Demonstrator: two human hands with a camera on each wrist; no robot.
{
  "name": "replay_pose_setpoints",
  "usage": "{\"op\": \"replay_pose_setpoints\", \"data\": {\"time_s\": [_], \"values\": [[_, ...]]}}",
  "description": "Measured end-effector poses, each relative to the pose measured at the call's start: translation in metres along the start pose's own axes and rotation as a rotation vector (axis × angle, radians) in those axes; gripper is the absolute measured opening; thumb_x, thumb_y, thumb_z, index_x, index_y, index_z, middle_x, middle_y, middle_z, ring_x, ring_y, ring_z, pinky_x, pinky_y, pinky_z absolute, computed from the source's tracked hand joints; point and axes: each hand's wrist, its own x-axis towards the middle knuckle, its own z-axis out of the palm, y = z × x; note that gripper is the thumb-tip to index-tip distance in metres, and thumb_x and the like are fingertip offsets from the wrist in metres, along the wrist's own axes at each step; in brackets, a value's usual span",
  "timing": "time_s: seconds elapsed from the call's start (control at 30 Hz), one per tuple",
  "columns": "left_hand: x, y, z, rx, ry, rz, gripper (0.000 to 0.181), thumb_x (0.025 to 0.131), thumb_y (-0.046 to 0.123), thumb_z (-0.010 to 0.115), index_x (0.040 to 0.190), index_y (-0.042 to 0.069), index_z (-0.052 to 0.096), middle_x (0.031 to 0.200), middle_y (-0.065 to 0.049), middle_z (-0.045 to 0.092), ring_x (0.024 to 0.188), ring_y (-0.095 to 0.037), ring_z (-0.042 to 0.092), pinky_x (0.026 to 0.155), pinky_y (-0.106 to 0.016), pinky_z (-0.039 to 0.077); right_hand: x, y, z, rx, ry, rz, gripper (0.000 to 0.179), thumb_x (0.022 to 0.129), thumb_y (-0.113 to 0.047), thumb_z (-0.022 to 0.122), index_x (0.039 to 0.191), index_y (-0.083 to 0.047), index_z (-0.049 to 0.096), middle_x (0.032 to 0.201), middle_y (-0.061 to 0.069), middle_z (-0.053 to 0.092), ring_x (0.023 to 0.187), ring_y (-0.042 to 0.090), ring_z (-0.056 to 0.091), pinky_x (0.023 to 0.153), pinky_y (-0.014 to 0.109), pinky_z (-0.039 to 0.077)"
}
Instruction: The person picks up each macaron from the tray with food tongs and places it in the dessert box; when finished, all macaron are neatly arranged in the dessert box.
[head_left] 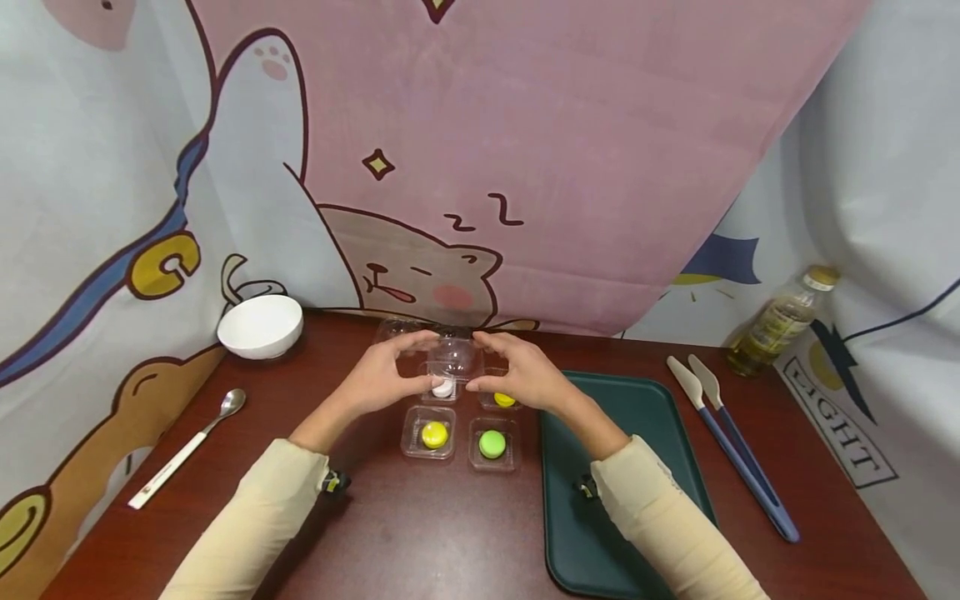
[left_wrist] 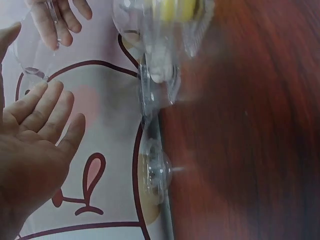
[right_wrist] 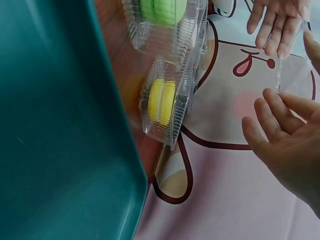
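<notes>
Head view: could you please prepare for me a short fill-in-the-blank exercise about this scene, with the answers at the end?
1. The clear plastic piece is held ____ the left hand and the right hand.
2. Two macarons are ____, and another is green.
3. The bowl is ____ in colour.
4. The spoon lies on the ____ side of the table.

Missing words: between; yellow; white; left.
</notes>
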Motion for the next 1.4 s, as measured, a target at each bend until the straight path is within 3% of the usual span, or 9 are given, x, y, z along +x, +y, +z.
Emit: {"op": "replay_pose_setpoints", "data": {"time_s": [0.3, 0.43, 0.57, 0.7, 0.93, 1.4], "values": [[0.000, -0.006, -0.004, 0.062, -0.023, 0.010, 0.070, 0.081, 0.039, 0.084, 0.143, 0.019, 0.057, 0.140, -0.004, 0.064, 0.127, -0.036, 0.059, 0.109, -0.055, 0.046, 0.003, 0.000, 0.005, -0.004, 0.001, -0.002, 0.082, 0.083, -0.044, 0.083, 0.151, -0.012, 0.049, 0.138, 0.007, 0.063, 0.130, 0.028, 0.057, 0.106, 0.051, 0.049], [0.002, -0.009, -0.009, 0.113, -0.073, 0.011, 0.074, 0.083, 0.039, 0.083, 0.148, 0.023, 0.053, 0.145, -0.007, 0.060, 0.131, -0.035, 0.058, 0.109, -0.056, 0.045, 0.006, -0.003, 0.011, -0.084, 0.038, -0.010, 0.080, 0.081, -0.040, 0.085, 0.147, -0.009, 0.052, 0.134, 0.008, 0.065, 0.126, 0.029, 0.059, 0.105, 0.051, 0.050], [0.005, -0.014, -0.014, 0.186, -0.105, 0.017, 0.077, 0.084, 0.040, 0.082, 0.151, 0.025, 0.050, 0.147, -0.009, 0.058, 0.133, -0.032, 0.057, 0.110, -0.055, 0.046, 0.011, -0.007, 0.016, -0.185, 0.055, 0.002, 0.081, 0.081, -0.042, 0.085, 0.148, -0.010, 0.052, 0.140, 0.012, 0.061, 0.130, 0.031, 0.056, 0.107, 0.053, 0.048], [0.007, -0.019, -0.015, 0.217, -0.128, 0.020, 0.078, 0.084, 0.039, 0.083, 0.152, 0.022, 0.049, 0.149, -0.010, 0.057, 0.136, -0.031, 0.055, 0.112, -0.053, 0.045, 0.017, -0.007, 0.022, -0.240, 0.039, 0.016, 0.082, 0.081, -0.043, 0.085, 0.149, -0.011, 0.051, 0.146, 0.013, 0.057, 0.135, 0.033, 0.052, 0.111, 0.053, 0.045], [0.009, -0.028, -0.014, 0.221, -0.168, 0.033, 0.076, 0.082, 0.032, 0.085, 0.149, 0.014, 0.052, 0.148, -0.009, 0.058, 0.139, -0.029, 0.052, 0.115, -0.052, 0.042, 0.028, -0.001, 0.032, -0.265, -0.007, 0.030, 0.082, 0.079, -0.046, 0.085, 0.147, -0.012, 0.054, 0.143, 0.011, 0.060, 0.133, 0.032, 0.054, 0.110, 0.051, 0.046], [0.011, -0.035, -0.009, 0.274, -0.266, -0.067, 0.077, 0.084, 0.037, 0.082, 0.149, 0.010, 0.051, 0.145, -0.010, 0.060, 0.136, -0.030, 0.054, 0.113, -0.053, 0.044, 0.035, 0.007, 0.045, -0.327, -0.066, 0.054, 0.081, 0.079, -0.051, 0.084, 0.145, -0.011, 0.056, 0.138, 0.012, 0.063, 0.129, 0.031, 0.055, 0.110, 0.049, 0.046]]}}
